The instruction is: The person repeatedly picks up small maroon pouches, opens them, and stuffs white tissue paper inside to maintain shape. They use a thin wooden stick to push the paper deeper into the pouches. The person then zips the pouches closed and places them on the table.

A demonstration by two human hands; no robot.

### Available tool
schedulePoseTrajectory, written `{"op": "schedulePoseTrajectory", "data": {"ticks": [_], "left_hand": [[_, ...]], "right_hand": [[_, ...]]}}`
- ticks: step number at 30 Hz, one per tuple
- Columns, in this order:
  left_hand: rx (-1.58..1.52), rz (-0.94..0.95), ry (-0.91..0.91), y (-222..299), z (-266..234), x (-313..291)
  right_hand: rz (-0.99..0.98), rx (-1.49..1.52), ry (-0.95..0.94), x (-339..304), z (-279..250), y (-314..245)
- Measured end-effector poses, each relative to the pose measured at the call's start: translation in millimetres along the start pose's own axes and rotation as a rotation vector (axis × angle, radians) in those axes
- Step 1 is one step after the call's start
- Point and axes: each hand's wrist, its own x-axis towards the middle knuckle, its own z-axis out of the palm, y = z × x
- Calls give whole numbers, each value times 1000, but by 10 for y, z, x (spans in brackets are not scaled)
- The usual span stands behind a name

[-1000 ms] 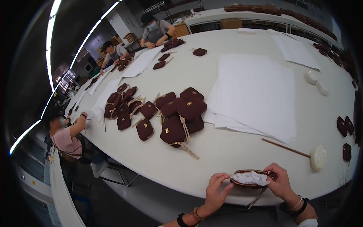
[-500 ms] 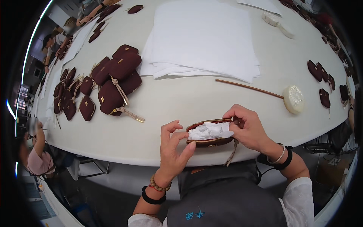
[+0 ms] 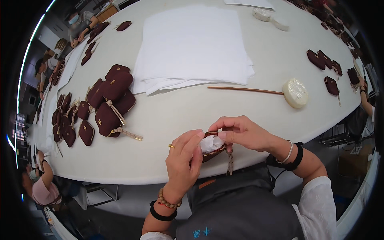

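Between my hands, near the table's front edge, is a small dark maroon zip pouch (image 3: 215,153) with its brass-toothed mouth unzipped. Crumpled white paper (image 3: 211,144) fills the mouth. The left end of the pouch is gripped by my left hand (image 3: 185,155), whose fingers and thumb cover much of it. At the other end, my right hand (image 3: 243,133) pinches the rim, its fingertips partly hidden. A braided beige cord (image 3: 230,163) hangs from the pouch below my right fingers.
Left of my hands lies a heap of plump maroon pouches (image 3: 114,94), beside several smaller ones (image 3: 67,120). A stack of white paper sheets (image 3: 192,44) lies ahead. To the right are a brown rod (image 3: 248,90) and a clear tape roll (image 3: 296,93). Co-workers sit around the table (image 3: 168,116).
My left hand has gone from spread fingers at the pouch's side to gripping its left end. The pouch's mouth looks narrower and tilted. The whole view has shifted somewhat.
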Motion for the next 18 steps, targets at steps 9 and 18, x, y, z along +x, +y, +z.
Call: {"op": "schedulePoseTrajectory", "data": {"ticks": [9, 18], "left_hand": [[152, 101, -157, 50, -63, 59], [358, 222, -257, 43, -156, 131]], "right_hand": [[43, -40, -110, 64, -139, 59], [-64, -426, 25, -110, -6, 174]]}}
